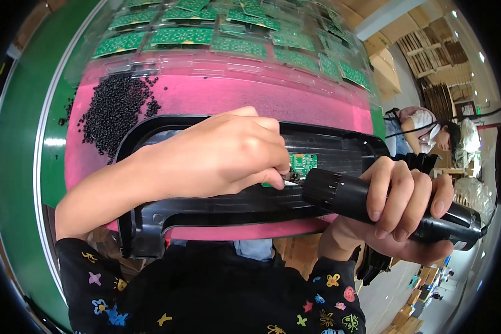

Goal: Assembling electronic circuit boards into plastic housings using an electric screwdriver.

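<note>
While one black housing [217, 206] lies across the near edge of the pink mat [217, 97], both hands work at its middle. One small green board [303, 163] sits inside the housing, just right of centre. The left hand [222, 153] rests over the housing, its fingers curled nearly closed, thumb and forefinger pinched at the board's near left corner; what they pinch is too small to tell. The right hand [401, 209] is wrapped fully round one black driver [384, 206], fingers over its barrel, thumb beneath. The driver lies nearly level, its tip pointing left and meeting the board right at the left fingertips.

On the mat's far left lies one loose pile of small black pellets [114, 111], too many to count, with a few strays beside it. Beyond the mat, clear trays [228, 50] hold green boards [181, 36] in rows; at least a dozen show, the rest blurred. A green belt [22, 145] curves along the left. One other person [428, 131] sits far right, well apart.
</note>
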A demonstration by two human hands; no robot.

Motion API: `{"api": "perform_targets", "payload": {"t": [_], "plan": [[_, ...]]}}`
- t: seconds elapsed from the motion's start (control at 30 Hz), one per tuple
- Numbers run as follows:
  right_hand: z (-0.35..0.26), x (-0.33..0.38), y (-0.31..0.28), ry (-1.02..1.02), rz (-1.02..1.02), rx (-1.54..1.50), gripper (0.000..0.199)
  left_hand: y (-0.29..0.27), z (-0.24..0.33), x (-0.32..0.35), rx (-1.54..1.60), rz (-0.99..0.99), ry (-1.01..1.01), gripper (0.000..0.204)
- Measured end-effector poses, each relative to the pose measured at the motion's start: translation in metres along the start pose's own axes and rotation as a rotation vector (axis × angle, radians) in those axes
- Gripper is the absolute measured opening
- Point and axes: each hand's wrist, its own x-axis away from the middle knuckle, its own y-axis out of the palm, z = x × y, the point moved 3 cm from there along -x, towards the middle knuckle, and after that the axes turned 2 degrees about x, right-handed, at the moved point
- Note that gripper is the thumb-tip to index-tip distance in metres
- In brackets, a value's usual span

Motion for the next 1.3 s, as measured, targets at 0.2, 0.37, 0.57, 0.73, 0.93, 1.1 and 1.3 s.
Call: {"api": "perform_targets", "payload": {"t": [0.2, 0.37, 0.57, 0.73, 0.93, 1.1, 1.3], "plan": [[-0.020, 0.003, -0.023, 0.140, -0.118, 0.270, 0.057, -0.014, 0.004, -0.005, 0.054, 0.288, 0.021, 0.082], [-0.018, 0.018, -0.042, 0.209, 0.047, 0.457, 0.050, -0.021, 0.008, -0.001, -0.007, 0.376, -0.025, 0.037], [-0.013, 0.020, -0.044, 0.220, 0.132, 0.502, 0.049, -0.018, 0.002, 0.001, 0.251, 0.396, 0.105, 0.030], [-0.009, 0.020, -0.046, 0.244, 0.163, 0.506, 0.049, -0.013, 0.002, -0.002, 0.231, 0.370, 0.069, 0.026], [-0.002, 0.020, -0.049, 0.293, 0.136, 0.504, 0.047, -0.010, 0.005, -0.007, 0.073, 0.314, 0.065, 0.037], [-0.001, 0.020, -0.037, 0.285, 0.234, 0.483, 0.052, -0.016, 0.013, -0.006, 0.023, 0.351, 0.018, 0.032], [-0.005, 0.011, -0.062, 0.433, 0.496, 0.211, 0.038, -0.039, 0.023, 0.000, -0.055, 0.421, -0.079, 0.026]]}}
